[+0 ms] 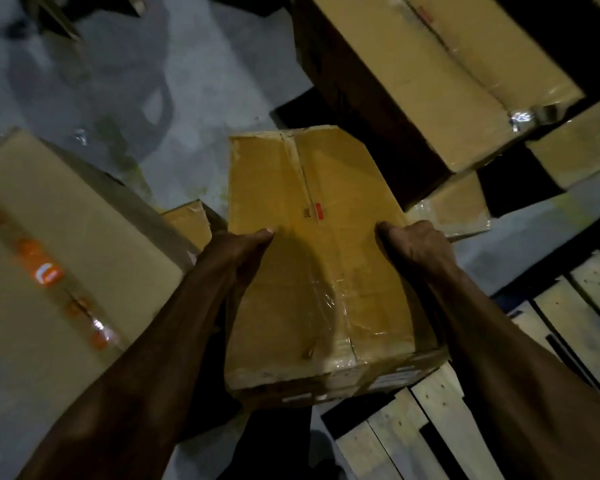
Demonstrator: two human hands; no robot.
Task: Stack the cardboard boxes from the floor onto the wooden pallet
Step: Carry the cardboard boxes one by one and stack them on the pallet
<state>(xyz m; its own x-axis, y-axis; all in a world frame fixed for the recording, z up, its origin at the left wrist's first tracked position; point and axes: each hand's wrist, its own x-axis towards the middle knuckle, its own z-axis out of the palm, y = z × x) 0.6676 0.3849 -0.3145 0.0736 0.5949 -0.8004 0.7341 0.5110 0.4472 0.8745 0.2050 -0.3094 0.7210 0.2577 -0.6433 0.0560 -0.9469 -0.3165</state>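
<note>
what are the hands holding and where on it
Both hands, left and right, grip the taped cardboard box by its two opposite long sides, thumbs on top.

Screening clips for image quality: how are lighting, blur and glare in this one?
Head view: dim and warm, with deep black shadow between the boxes; the box with orange marks at the left edge is motion-smeared, while the held box and both hands, left hand and right hand, stay fairly sharp; tape on the box glints; wide-angle bending at the edges.
</note>
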